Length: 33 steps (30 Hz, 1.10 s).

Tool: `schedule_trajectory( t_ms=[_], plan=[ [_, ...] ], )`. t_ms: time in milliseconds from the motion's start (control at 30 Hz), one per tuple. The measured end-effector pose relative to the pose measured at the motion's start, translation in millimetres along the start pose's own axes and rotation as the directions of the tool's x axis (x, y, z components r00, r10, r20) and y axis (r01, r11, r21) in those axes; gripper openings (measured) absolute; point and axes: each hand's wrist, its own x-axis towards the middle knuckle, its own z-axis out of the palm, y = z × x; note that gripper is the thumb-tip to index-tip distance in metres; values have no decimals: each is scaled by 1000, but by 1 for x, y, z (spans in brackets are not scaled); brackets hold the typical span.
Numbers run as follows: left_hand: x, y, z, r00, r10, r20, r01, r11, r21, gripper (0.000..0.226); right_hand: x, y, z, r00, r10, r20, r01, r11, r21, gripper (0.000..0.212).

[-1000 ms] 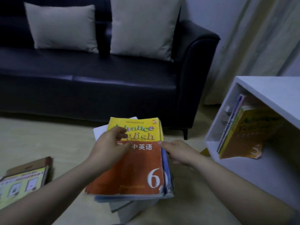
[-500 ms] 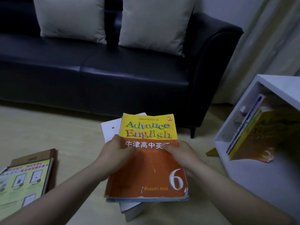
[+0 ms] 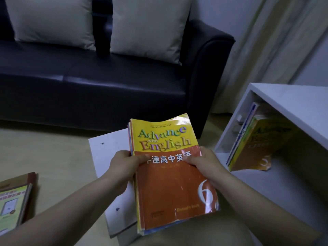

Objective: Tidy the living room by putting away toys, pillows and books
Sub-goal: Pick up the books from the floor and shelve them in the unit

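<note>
Head view | left hand [image 3: 124, 163] and right hand [image 3: 204, 161] clamped on opposite side edges of books [image 3: 170, 192], thumbs on top cover | books sat between hands, shelf [image 3: 292, 103] to their right | judged weighty, floppy, glossy covers prone to slide: grip both edges, support underneath
</note>
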Motion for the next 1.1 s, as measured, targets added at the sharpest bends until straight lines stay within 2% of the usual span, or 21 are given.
schedule_trajectory(
  t_ms=[167,267,400,600,733,867,1100],
  plan=[
    [-5,15,58,981,180,74,-185,980,73,3,-1,16,-51,983,-85,-165,68,992,-106,7],
    [-15,16,91,946,278,167,-297,949,104,19,-4,32,-75,962,-68,-266,24,985,-168,14],
    [-19,9,134,908,323,268,-381,901,206,28,-6,65,-104,908,23,-418,-85,988,-129,31],
    [-26,-3,198,863,349,366,-465,832,303,27,-15,98,-145,785,89,-613,-208,970,-125,32],
    [-27,-6,241,853,327,407,-471,819,328,27,-18,115,-166,631,165,-758,-270,963,-16,33],
    [-27,-1,274,808,358,468,-525,799,294,30,-13,126,-183,510,192,-839,-222,971,87,37],
    [0,9,312,753,430,498,-557,819,136,30,27,133,-209,419,153,-895,-163,982,91,53]
  ],
)
